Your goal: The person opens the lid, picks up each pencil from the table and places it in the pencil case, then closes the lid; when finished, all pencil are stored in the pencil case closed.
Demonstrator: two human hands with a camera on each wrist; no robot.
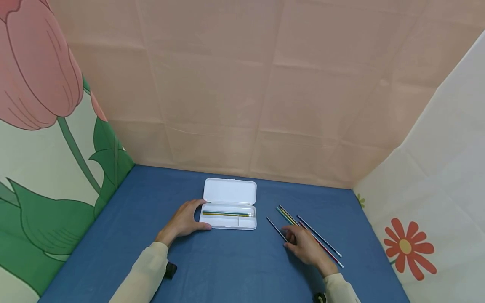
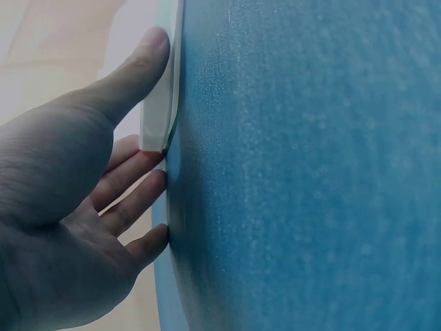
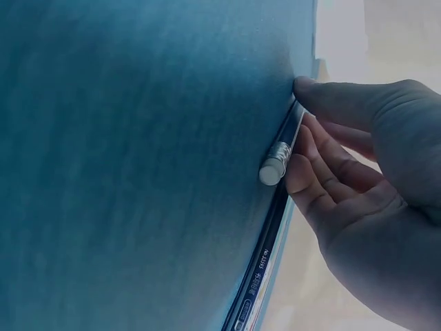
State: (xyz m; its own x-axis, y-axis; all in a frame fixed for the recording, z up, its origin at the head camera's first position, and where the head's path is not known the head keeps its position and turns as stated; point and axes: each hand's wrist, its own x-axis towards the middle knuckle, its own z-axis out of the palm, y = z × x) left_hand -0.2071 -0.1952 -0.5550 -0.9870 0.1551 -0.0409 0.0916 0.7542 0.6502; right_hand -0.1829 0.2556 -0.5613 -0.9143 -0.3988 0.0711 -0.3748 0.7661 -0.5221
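Note:
A white pencil case lies with its lid folded back, and several pencils are inside. My left hand holds the case at its left end, thumb along the front side and fingers toward the hinge. The left wrist view has the thumb against the case wall. To the right, my right hand pinches a dark pencil near its eraser end between thumb and fingers. A white eraser in a silver ferrule shows by the fingertips in the right wrist view.
Several more pencils, dark, red, green and yellow, lie slanted on the blue cloth beside and under the right hand. A beige backdrop rises behind the table, with flower-patterned cloths at either side.

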